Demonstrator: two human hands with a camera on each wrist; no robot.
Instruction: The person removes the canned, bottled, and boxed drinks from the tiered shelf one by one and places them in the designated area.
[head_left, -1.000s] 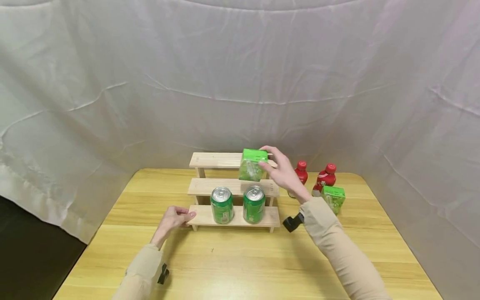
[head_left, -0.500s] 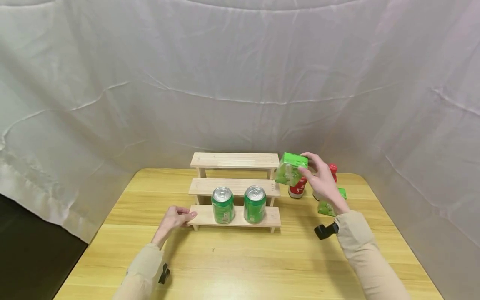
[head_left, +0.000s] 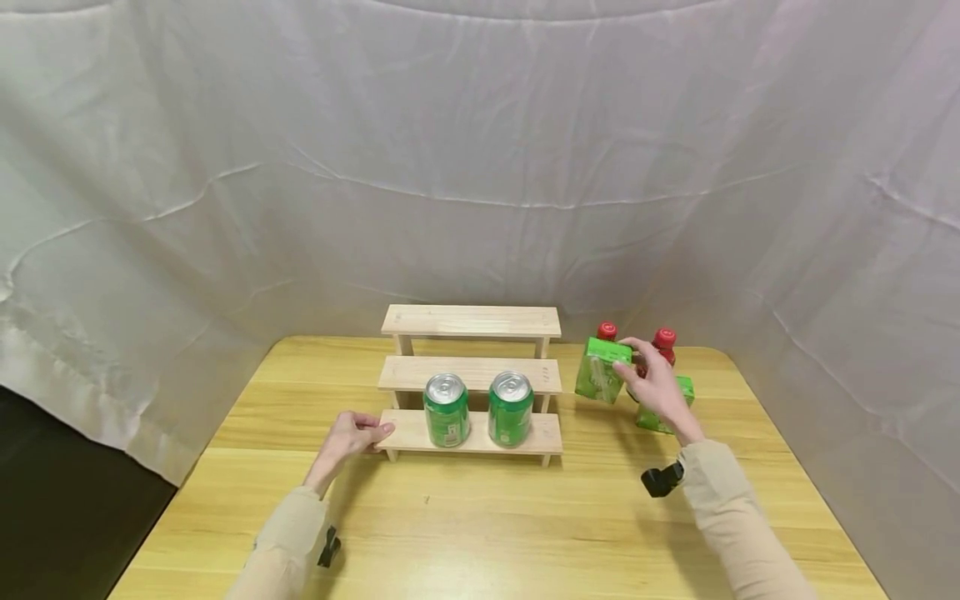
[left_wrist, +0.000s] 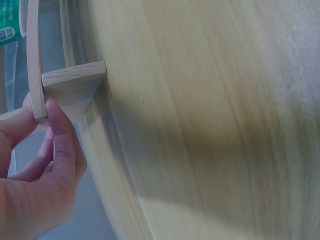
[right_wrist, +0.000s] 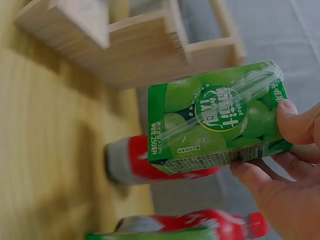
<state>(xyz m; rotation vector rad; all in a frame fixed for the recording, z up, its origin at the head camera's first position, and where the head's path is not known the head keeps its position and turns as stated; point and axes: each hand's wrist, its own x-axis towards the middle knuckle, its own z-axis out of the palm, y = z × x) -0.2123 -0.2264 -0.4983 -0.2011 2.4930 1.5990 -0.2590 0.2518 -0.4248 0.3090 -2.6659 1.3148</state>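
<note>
Right grip (head_left: 654,387): thumb and fingers pinching tilted grape-drink carton (head_left: 600,373) over woodgrain worktop (head_left: 465,533) | left grip (head_left: 348,437): pinching lowest board (head_left: 407,428) of three-tier wooden stand (head_left: 472,321) | grey curtain (head_left: 480,167) beyond both grips

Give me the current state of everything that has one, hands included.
Left hand: pinching the left end of the bottom shelf
Right hand: gripping one juice box
That juice box: tilted
Second juice box: on the table, partly hidden
Two cans: upright, bottom shelf
Two bottles: upright, capped
Wooden stand: upright
</note>
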